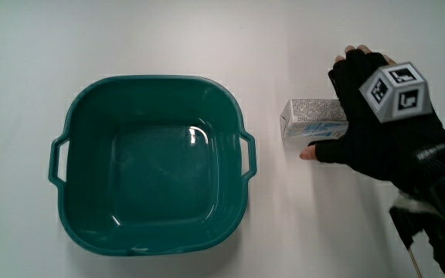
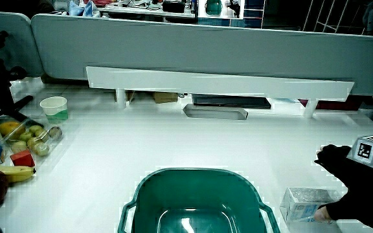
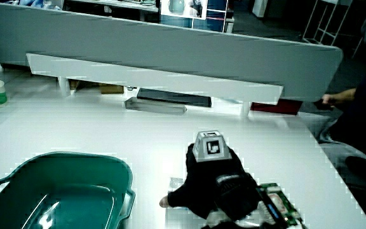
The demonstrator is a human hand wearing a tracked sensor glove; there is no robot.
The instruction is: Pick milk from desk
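Caught at the grasp itself. Found the milk carton point(image 1: 309, 117) lying on its side on the table point(image 1: 207, 31), just beside a handle of the green basin point(image 1: 151, 80), not in it. Saw the hand point(image 1: 377, 116) laid over the carton's end away from the basin, fingers point(image 1: 354, 60) curled across the edge farther from the person, thumb pressed to the nearer face: wrapped closely round the carton. Saw no gap under the carton in a side view point(image 2: 303, 204), so judged it not yet raised. Reckoned only the lift left: called for a firm squeeze, then a straight rise, clear of the basin's rim.
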